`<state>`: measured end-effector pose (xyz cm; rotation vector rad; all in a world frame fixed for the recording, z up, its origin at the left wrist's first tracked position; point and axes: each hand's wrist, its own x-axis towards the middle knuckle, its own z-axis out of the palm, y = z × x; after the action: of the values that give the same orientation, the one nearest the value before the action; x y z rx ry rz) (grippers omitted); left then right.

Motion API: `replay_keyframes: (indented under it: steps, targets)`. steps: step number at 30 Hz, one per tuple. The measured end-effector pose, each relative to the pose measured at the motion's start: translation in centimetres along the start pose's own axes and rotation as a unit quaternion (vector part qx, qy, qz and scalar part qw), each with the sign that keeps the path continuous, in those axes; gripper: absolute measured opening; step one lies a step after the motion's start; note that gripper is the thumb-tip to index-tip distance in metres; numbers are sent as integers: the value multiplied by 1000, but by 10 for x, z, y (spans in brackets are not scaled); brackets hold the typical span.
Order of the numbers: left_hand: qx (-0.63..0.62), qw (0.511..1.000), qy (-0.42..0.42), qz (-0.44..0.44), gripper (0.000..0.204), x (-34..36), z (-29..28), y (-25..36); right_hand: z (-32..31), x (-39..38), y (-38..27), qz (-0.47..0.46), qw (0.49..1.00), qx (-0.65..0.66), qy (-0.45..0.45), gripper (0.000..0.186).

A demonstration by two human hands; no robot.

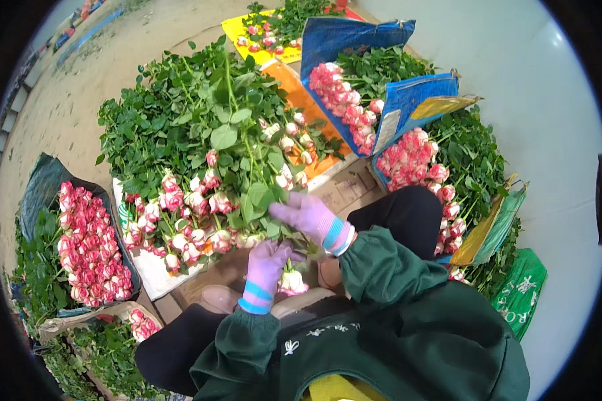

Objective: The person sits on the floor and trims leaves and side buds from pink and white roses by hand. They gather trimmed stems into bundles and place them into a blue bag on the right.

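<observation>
My left hand, in a lilac glove with a blue cuff band, is closed on a rose stem just above its white, pink-edged bloom, which hangs head down between my legs. My right hand, gloved alike, grips the same rose higher up among its leaves; the stem reaches away from me over the pile. Just beyond both hands lies a broad heap of leafy roses with white and pink heads toward me, spread on white and orange sheets. My fingertips are partly hidden by the leaves.
Sacks of bunched pink roses stand at the left, lower left, upper right and right. More roses lie on a yellow sheet at the back. A green bag leans by the pale surface at the right.
</observation>
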<state>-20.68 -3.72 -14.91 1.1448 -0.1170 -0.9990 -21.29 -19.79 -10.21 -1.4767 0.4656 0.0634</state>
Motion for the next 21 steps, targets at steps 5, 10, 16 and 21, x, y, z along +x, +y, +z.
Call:
replay_keyframes:
  steps: [5, 10, 16, 21]
  targets:
    - [10, 998, 47, 37, 33, -7, 10, 26, 16, -2, -20, -16, 979, 204, 5, 20]
    - [-92, 974, 183, 98, 34, -4, -11, 45, -37, 86, -80, -254, 956, -18, 146, 17]
    - [-93, 960, 260, 52, 39, -2, -39, 37, -180, 220, -342, -125, 831, -356, 408, 72]
    - [-103, 940, 321, 46, 37, 4, -60, 15, -139, 255, -262, -332, 802, -355, 346, 56]
